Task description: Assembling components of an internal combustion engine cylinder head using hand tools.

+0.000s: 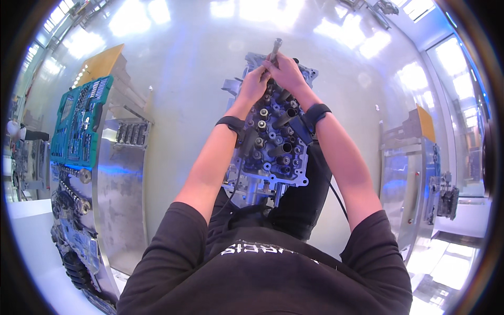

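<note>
A grey metal cylinder head [294, 176], full of valve springs, bolts and upright tubes, lies in front of me. Over its far end my right hand [286, 72] is closed round a shiny metal rod-shaped tool [277, 46], whose rounded end sticks out beyond the fingers. The tool's exact kind and its lower end are hidden. My left hand [254, 85] is close beside it, fingers pinched together near the right fingertips. Whatever lies between those left fingers cannot be made out. Each wrist wears a black band.
To the left, an open teal socket set case [90, 123] stands on a metal bench [122, 202] with engine parts [73, 231] along it. Another metal cabinet [401, 181] stands on the right, with dark parts beside it. Dark cables hang from both wristbands.
</note>
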`<move>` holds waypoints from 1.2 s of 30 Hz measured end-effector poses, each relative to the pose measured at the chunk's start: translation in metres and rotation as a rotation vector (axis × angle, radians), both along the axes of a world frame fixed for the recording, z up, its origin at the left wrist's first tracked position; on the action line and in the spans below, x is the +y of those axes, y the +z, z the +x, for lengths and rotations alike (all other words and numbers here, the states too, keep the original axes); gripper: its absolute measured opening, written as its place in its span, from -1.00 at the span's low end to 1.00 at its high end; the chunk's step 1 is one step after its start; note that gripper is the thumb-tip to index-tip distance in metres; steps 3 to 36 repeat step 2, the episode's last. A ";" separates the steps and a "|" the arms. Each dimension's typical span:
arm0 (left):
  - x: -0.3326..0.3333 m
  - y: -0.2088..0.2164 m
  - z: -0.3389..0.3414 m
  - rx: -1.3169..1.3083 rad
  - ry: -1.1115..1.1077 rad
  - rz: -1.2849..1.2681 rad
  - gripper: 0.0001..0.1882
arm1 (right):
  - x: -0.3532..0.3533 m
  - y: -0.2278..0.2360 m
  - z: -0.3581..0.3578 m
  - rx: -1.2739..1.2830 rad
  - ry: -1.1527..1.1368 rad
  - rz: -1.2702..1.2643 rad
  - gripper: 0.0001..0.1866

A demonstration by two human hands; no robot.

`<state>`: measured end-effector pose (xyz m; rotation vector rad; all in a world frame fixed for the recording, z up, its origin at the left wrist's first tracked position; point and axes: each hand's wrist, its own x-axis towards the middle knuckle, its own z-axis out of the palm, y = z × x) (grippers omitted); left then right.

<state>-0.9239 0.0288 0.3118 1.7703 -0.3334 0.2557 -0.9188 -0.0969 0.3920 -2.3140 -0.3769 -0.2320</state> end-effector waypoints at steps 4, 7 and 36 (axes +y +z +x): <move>0.000 -0.001 0.002 -0.034 0.023 0.008 -0.72 | -0.001 -0.001 0.004 -0.026 -0.011 -0.076 -0.67; 0.000 -0.001 0.002 -0.034 0.023 0.008 -0.72 | -0.001 -0.001 0.004 -0.026 -0.011 -0.076 -0.67; 0.000 -0.001 0.002 -0.034 0.023 0.008 -0.72 | -0.001 -0.001 0.004 -0.026 -0.011 -0.076 -0.67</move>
